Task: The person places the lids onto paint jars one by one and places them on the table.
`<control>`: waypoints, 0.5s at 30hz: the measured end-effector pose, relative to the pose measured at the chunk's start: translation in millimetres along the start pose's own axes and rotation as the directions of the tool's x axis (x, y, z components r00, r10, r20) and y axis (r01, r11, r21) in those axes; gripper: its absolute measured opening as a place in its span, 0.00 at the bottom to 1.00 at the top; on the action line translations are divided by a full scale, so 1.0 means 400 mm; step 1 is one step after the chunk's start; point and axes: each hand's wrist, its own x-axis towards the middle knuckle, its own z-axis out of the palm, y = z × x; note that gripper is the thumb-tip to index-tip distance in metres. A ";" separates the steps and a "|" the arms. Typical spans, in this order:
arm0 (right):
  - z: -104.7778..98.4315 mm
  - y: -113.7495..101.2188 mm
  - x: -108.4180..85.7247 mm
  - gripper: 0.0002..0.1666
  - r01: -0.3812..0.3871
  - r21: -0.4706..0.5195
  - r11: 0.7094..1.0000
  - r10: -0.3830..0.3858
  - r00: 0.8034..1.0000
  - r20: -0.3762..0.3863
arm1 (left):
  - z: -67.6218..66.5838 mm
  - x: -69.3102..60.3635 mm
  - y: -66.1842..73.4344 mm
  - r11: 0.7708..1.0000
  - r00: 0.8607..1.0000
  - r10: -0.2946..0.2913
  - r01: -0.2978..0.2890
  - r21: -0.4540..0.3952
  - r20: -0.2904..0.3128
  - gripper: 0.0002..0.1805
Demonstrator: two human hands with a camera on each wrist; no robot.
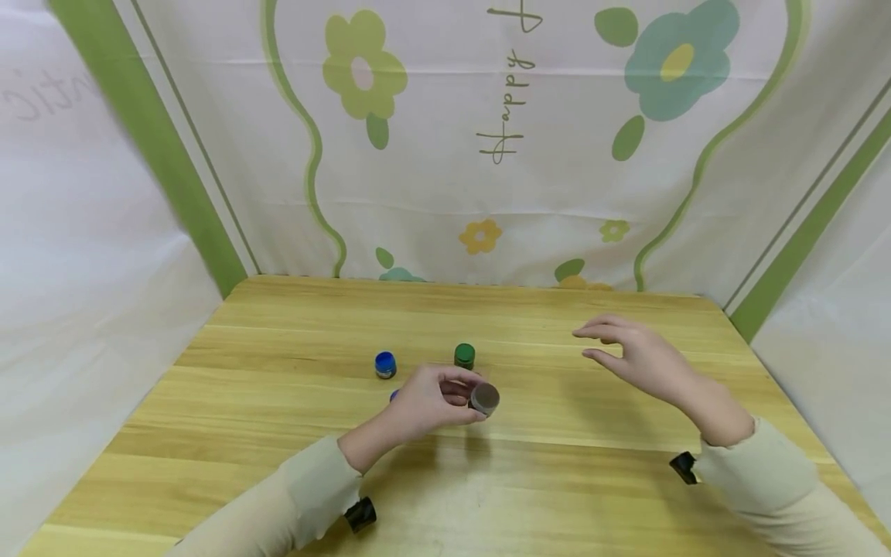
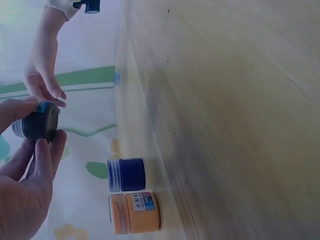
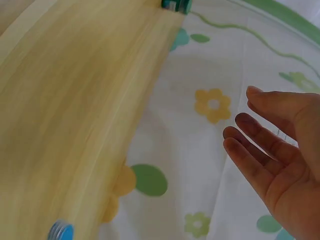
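Note:
My left hand (image 1: 421, 404) pinches a small dark paint jar (image 1: 485, 398) between thumb and fingers, raised above the table. In the left wrist view the held paint jar (image 2: 41, 122) looks nearly black and lies tilted on its side in the picture. Off to the right, my right hand (image 1: 643, 360) hovers over the table with fingers loosely bent. Nothing lies in its grasp in the right wrist view, where the palm (image 3: 287, 185) shows. Just beyond the left hand stands a green jar (image 1: 464, 356); a blue jar (image 1: 385, 364) is to its left.
Another blue lid (image 1: 394, 394) is mostly hidden behind the left hand. The left wrist view shows a dark blue jar (image 2: 127, 175) beside an orange jar (image 2: 135, 213). A wooden table (image 1: 557, 495) meets a flower-printed curtain (image 1: 431, 178) at its far edge.

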 end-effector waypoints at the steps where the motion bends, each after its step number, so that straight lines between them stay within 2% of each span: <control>1: -0.004 0.010 -0.006 0.18 -0.014 0.002 1.000 0.014 1.000 0.010 | 0.000 -0.001 -0.002 1.000 1.000 -0.007 0.007 -0.002 0.004 0.21; 6: -0.023 0.066 -0.032 0.18 -0.061 0.036 0.997 0.058 0.994 0.088 | -0.002 -0.008 -0.013 0.999 0.999 -0.037 0.036 0.013 0.040 0.20; 15: -0.030 0.170 -0.059 0.18 -0.161 0.065 0.985 0.146 0.972 0.186 | -0.002 -0.009 -0.030 0.981 0.993 0.000 -0.023 0.191 0.121 0.17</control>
